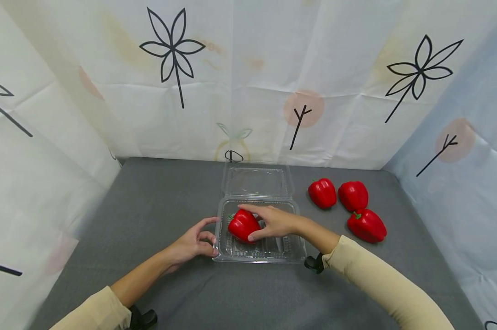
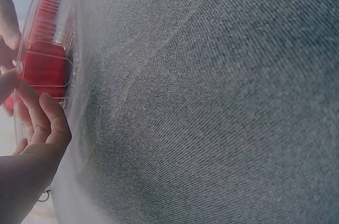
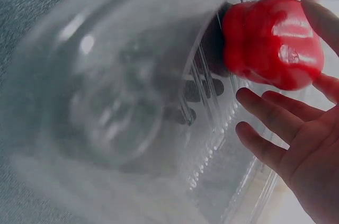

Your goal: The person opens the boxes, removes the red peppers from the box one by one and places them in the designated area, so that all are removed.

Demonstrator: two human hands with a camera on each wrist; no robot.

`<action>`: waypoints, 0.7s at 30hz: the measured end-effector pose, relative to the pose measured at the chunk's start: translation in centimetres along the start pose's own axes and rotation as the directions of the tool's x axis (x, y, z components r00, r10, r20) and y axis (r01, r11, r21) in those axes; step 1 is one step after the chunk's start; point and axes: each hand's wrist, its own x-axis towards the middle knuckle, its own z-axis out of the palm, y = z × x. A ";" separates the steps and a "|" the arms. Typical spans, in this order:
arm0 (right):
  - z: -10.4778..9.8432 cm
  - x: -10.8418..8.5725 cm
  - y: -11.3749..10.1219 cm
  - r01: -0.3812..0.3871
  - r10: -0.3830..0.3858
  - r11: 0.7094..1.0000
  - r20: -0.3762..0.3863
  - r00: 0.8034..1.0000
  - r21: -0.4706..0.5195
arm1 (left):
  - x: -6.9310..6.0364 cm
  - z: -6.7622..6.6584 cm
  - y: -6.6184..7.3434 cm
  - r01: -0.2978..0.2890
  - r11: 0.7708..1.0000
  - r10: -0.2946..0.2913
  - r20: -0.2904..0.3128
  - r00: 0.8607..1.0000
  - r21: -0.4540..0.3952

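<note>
A clear plastic clamshell container (image 1: 261, 257) lies with its lid (image 1: 256, 181) folded back. Inside its left half sits a red bell pepper (image 1: 242, 226), also seen in the right wrist view. My right hand (image 1: 273, 222) reaches over the tray and holds this pepper between thumb and index finger, while the other fingers (image 3: 270, 115) spread apart beside it. At the container's left side, my left hand (image 1: 192, 243) touches the rim with thumb and index fingertips, its fingers loosely bent. The left wrist view shows those fingers (image 2: 39, 113) outside the clear wall.
To the right of the container, three more red bell peppers (image 1: 323, 193), (image 1: 353, 196), (image 1: 367, 226) lie on the grey cloth-covered table (image 1: 166, 197). A white patterned curtain (image 1: 248, 82) encloses the back and sides.
</note>
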 end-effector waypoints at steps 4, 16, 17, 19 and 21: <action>0.3 0.3 -0.2 -0.009 0.009 1.000 0.002 1.000 -0.022 | 0.0 0.1 0.1 0.002 1.000 -0.002 -0.007 1.000 0.011; 1.0 0.6 -0.9 -0.020 0.020 0.999 -0.011 1.000 -0.042 | 0.1 0.1 0.2 0.017 1.000 -0.017 -0.020 1.000 0.008; 1.0 0.5 -0.8 -0.014 0.013 0.999 -0.015 1.000 -0.048 | 0.1 0.1 0.2 0.014 1.000 -0.014 -0.016 1.000 0.007; 1.0 0.4 -0.8 -0.001 -0.001 0.998 -0.024 1.000 -0.066 | 0.0 0.1 0.2 0.005 1.000 -0.005 -0.008 1.000 0.003; 0.8 0.1 -0.8 0.009 -0.012 0.997 -0.033 0.999 -0.081 | 0.0 0.0 0.1 -0.005 1.000 0.005 -0.001 1.000 0.001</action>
